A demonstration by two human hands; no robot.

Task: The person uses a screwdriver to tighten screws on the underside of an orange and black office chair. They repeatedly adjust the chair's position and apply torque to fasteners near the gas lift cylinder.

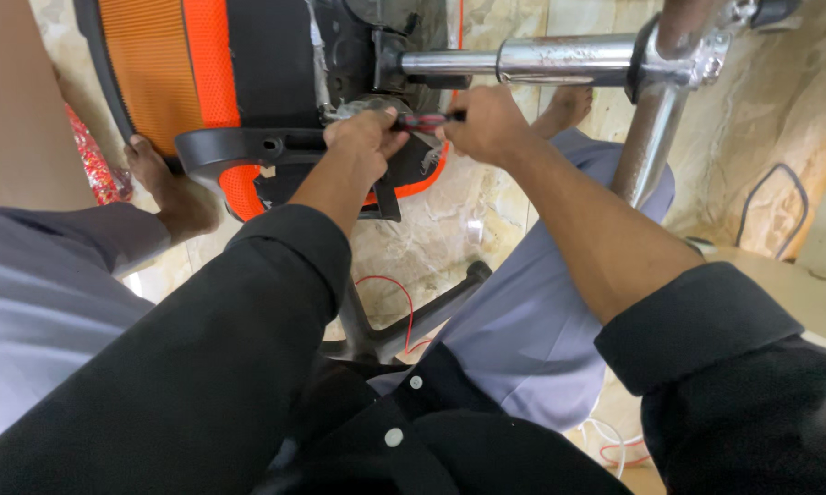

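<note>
screwdriver (428, 118) with a red and black handle lies level between the two hands, just under the chrome gas cylinder (523, 60) of an overturned office chair (248, 64); its tip end is hidden at the chair's underside mechanism (376, 55), so i cannot tell what it bears on; left hand (362, 137) has its fingers curled together round the front of the tool near the metal plate; right hand (486, 124) is clamped on the handle end, fingers wrapped tight; the tool looks light and stiff, with a ribbed grip that should not slip, best held at the thick handle with the other hand steadying the shaft; the chair, by contrast, looks heavy and awkward, its orange mesh seat (152, 64) and black armrest (248, 147) tipped toward the marble floor (431, 238); the chrome base leg (651, 137) slants down beside the right forearm; a bare foot (170, 183) rests by the armrest; a thin red wire (399, 293) loops on the floor near a black lever (431, 312).
</note>
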